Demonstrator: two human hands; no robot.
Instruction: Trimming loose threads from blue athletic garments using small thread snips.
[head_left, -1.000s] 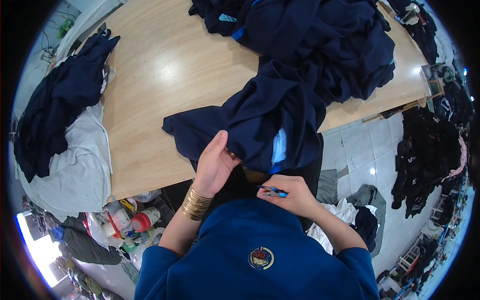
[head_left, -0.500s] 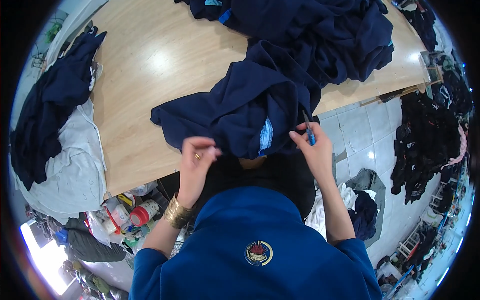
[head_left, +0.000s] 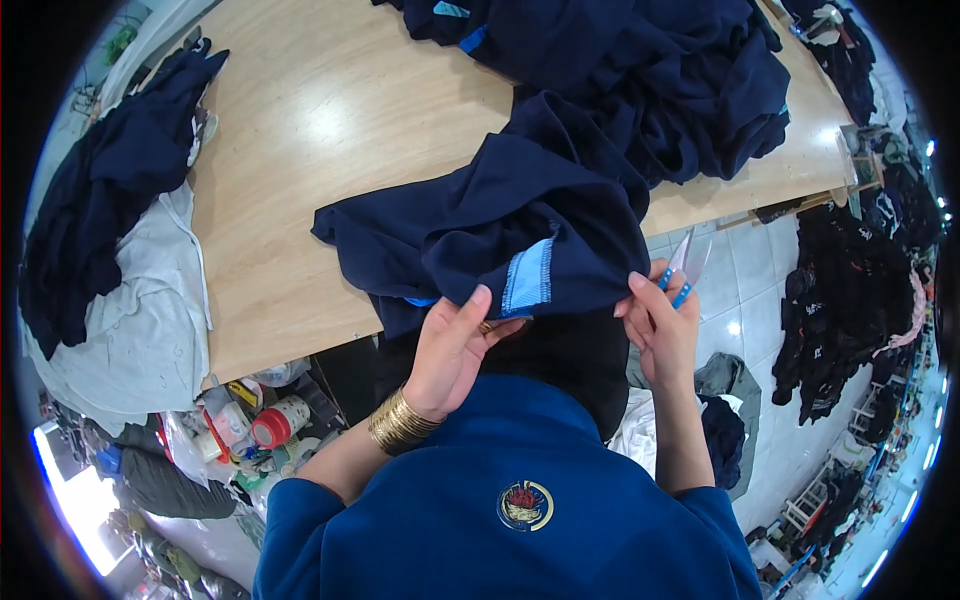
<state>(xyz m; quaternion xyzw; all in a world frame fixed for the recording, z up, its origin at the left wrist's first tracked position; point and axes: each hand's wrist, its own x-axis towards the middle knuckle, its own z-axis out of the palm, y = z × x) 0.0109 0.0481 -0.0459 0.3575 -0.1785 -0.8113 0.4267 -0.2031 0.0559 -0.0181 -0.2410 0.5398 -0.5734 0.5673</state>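
A navy garment (head_left: 590,250) drapes over the table's near edge, with a light blue patch (head_left: 527,278) with stitched edges facing up. My left hand (head_left: 445,350) is closed on its near edge just below the patch, thumb on top; some fingers are hidden behind the cloth. My right hand (head_left: 662,335) pinches the same garment's right edge between thumb and fingertips. Small scissors (head_left: 688,268) with blue handles also sit in my right hand, blades apart and pointing up, away from the cloth. The stretch between my hands lies fairly flat.
More navy garments (head_left: 690,90) are heaped at the back right of the wooden table (head_left: 300,150). Navy and white cloth (head_left: 150,290) hangs over its left end. A red-lidded bottle (head_left: 280,422) stands among clutter below. Dark clothes (head_left: 840,300) lie on the tiled floor at right.
My left hand has moved right and taken hold of the garment's edge. My right hand has shifted right and down, now pinching the cloth; the scissors have swung outward. The patch is spread wider.
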